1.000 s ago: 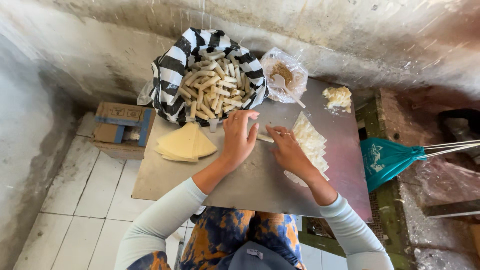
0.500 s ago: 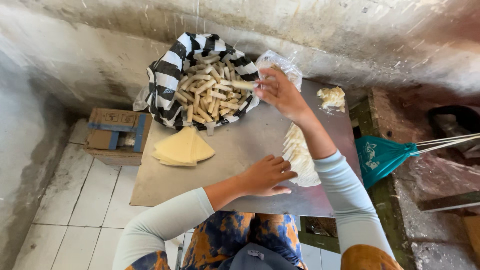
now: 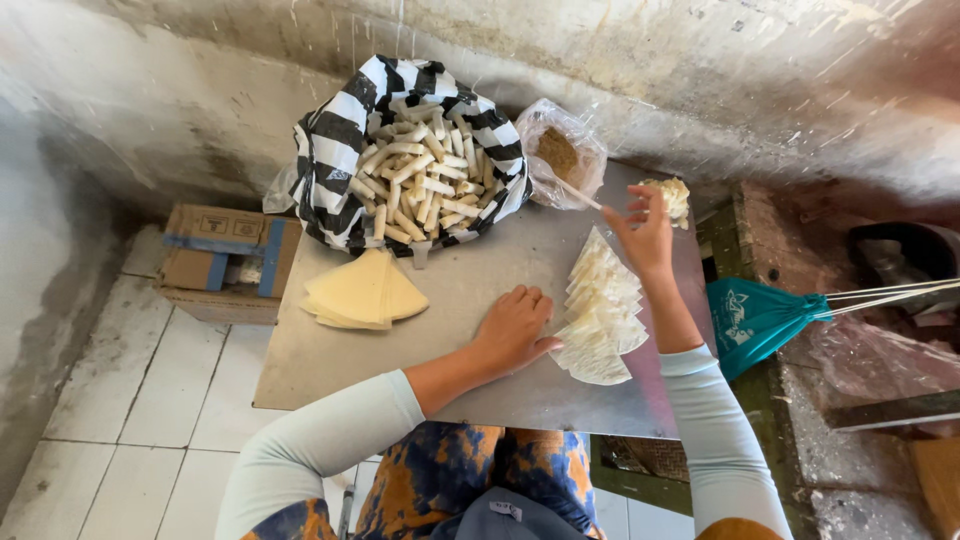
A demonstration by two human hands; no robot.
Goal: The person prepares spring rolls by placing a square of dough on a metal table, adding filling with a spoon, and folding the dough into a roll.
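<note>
My left hand (image 3: 515,330) lies flat on the metal table (image 3: 400,370), fingertips against a fanned row of white wrapper sheets (image 3: 600,305). My right hand (image 3: 640,230) is raised above the far end of that row. It pinches a thin stick (image 3: 580,193) whose other end reaches into a clear plastic bag of brown filling (image 3: 560,150). A small pale heap (image 3: 672,195) lies just behind my right hand. A black-and-white striped bag (image 3: 330,150) at the back of the table holds several pale rolled pieces (image 3: 415,185).
A stack of yellow triangular sheets (image 3: 360,290) lies on the table's left part. A cardboard box (image 3: 220,255) stands on the tiled floor at the left. A teal bag (image 3: 755,315) hangs off the table's right side. Rough concrete walls close in behind.
My right hand went out to the bag of brown filling and has drawn back towards the white sheets with the stick. My left hand dropped flat onto the table beside the sheets.
</note>
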